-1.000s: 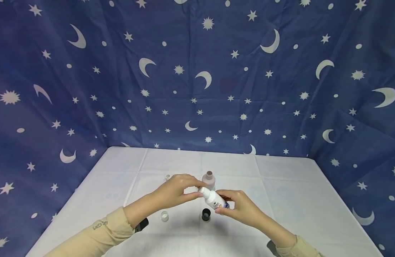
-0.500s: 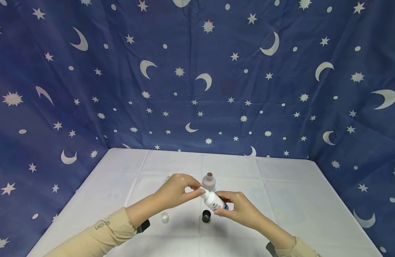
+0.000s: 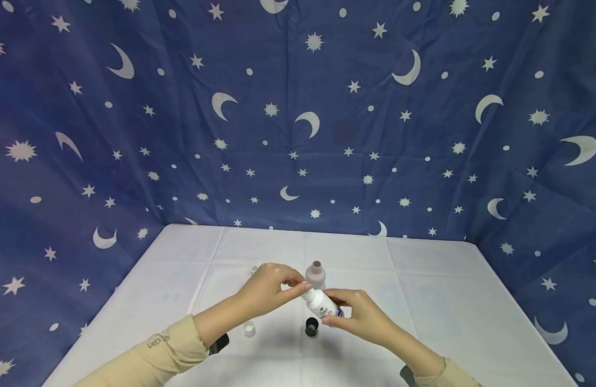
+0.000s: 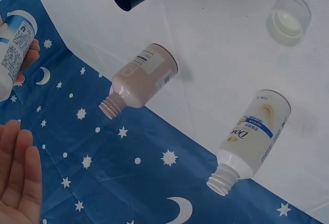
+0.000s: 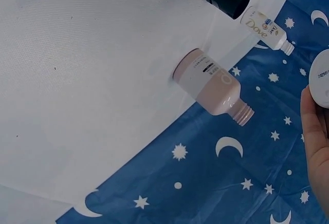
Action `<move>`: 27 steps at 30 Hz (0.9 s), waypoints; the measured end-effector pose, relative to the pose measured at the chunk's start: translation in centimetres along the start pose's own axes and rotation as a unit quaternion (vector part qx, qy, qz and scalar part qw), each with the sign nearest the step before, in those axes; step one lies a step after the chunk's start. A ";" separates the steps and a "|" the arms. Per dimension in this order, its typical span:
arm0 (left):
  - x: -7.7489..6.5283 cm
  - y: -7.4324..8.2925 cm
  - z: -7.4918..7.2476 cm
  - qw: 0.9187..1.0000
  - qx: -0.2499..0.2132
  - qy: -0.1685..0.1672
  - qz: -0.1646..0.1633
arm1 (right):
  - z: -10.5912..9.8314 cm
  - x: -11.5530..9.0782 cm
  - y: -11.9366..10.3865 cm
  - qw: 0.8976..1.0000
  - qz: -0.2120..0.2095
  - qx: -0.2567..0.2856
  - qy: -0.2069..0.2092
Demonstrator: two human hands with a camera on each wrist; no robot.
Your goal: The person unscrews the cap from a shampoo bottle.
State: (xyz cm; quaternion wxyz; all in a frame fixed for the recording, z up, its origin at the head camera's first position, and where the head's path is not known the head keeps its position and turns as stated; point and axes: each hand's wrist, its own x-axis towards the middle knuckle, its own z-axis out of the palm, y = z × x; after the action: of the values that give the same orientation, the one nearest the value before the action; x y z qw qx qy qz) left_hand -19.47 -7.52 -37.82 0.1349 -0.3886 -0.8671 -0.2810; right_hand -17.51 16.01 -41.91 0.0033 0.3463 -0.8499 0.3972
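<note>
Tilted above the table, a white bottle with a colourful label lies in my right hand, which grips its body near the base. My left hand pinches the white cap at the bottle's upper left end with thumb and fingers. In the left wrist view the bottle's printed back shows at the left edge, and the right wrist view shows its round base. Just behind the hands stands an uncapped pink bottle. Another uncapped white Dove bottle is mostly hidden behind my left hand in the head view.
A black cap sits on the white-covered table in front of the held bottle. To its left is a clear cap. A blue curtain with moons and stars hangs behind and at both sides.
My left fingers have curled further at the cap. The held bottle has shifted slightly left and down in my right hand; the whole head view has shifted a little.
</note>
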 end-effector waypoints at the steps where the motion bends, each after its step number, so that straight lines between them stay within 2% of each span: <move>1: 0.0 0.0 0.0 1.000 0.000 0.000 -0.001 | 0.0 0.0 0.0 1.000 -0.001 -0.002 0.001; 6: 0.0 -0.1 -0.2 1.000 -0.009 0.004 -0.013 | -0.1 0.1 0.0 1.000 0.000 -0.009 0.001; 9: -0.2 -0.3 -0.4 0.999 -0.027 0.017 -0.009 | -0.1 0.1 0.0 1.000 0.000 -0.008 0.000; 14: -0.7 -0.6 -1.0 0.997 -0.057 0.014 0.052 | -0.1 0.0 0.1 1.000 0.000 -0.006 0.004; 17: -0.9 -0.8 -1.2 0.994 -0.047 0.000 0.097 | -0.1 0.0 0.2 1.000 0.000 -0.006 0.005; 19: -1.0 -0.8 -1.2 0.993 -0.037 -0.006 0.113 | -0.1 0.0 0.3 1.000 -0.002 -0.006 0.007; 22: -1.0 -1.0 -1.1 0.991 -0.028 -0.012 0.129 | -0.1 0.1 0.4 1.000 -0.008 -0.005 0.007; 27: -0.8 -1.2 -1.0 0.990 -0.044 -0.019 0.134 | 0.0 0.2 0.4 1.000 -0.008 -0.001 0.001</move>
State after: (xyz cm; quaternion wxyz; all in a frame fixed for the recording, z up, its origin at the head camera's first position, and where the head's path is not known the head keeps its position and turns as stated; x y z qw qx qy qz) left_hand -19.78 -9.22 -37.85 0.1380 -0.5124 -0.7963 -0.2905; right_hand -17.89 16.10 -42.13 0.0076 0.3531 -0.8474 0.3965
